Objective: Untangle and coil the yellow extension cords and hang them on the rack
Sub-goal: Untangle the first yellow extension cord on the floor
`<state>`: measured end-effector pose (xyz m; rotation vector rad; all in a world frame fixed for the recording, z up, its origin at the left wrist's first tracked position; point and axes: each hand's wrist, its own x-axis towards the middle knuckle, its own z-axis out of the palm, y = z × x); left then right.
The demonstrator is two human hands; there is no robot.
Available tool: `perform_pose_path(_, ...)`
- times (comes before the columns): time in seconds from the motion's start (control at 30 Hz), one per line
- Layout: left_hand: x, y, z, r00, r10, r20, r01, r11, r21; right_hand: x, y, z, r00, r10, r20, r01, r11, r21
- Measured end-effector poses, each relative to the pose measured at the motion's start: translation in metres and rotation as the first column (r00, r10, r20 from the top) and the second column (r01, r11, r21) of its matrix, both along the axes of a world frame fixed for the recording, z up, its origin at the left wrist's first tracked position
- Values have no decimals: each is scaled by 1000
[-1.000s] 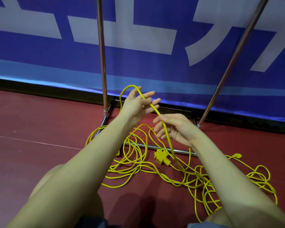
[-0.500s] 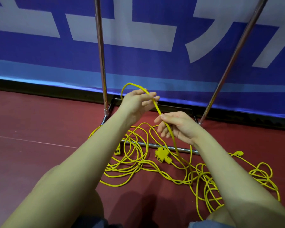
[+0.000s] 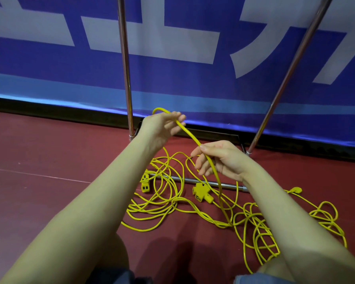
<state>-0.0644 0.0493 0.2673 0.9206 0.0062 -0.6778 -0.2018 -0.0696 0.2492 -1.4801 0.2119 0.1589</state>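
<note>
My knees frame the bottom of the view above a dark red floor (image 3: 49, 165), where the yellow extension cords (image 3: 168, 203) lie in tangled loops between my forearms and out past my right arm. Among the loops sit a three-way socket head (image 3: 201, 192), a yellow socket block (image 3: 145, 182) further left, and a plug end (image 3: 296, 190) beside my right forearm. My right hand (image 3: 219, 158) pinches one strand of cord between thumb and curled fingers; from there the strand drops to the pile. The same strand climbs up and left to my left hand (image 3: 162, 128), whose fingers hold it where it bends into a small arch above the knuckles. Beyond the hands, the rack (image 3: 125, 78) stands with its low crossbar under the cords and two chrome uprights rising out of frame. Behind it hangs a blue banner (image 3: 193, 85) with large white characters, cropped too tightly to read.
</note>
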Motion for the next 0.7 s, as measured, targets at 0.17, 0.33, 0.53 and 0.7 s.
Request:
perform_pose_path(0.17,-17,-6,-2,992,-89,85,80,991,106,3,6,1,1000,-21,3,21,1000,16)
perform_pose_path(0.33,-2,-2,0,994,100,33,-101,995,22,1,7,3,1000,22,-12,-22,999,25)
perform_pose_path(0.53,-2,-3,-8,978,210,4,-210,978,4,1,4,1,999,40,-20,-41,999,-8)
perform_pose_path(0.7,-7,-8,-3,999,45,-15,-45,998,-46,2,2,0,1000,-11,-3,11,1000,-11)
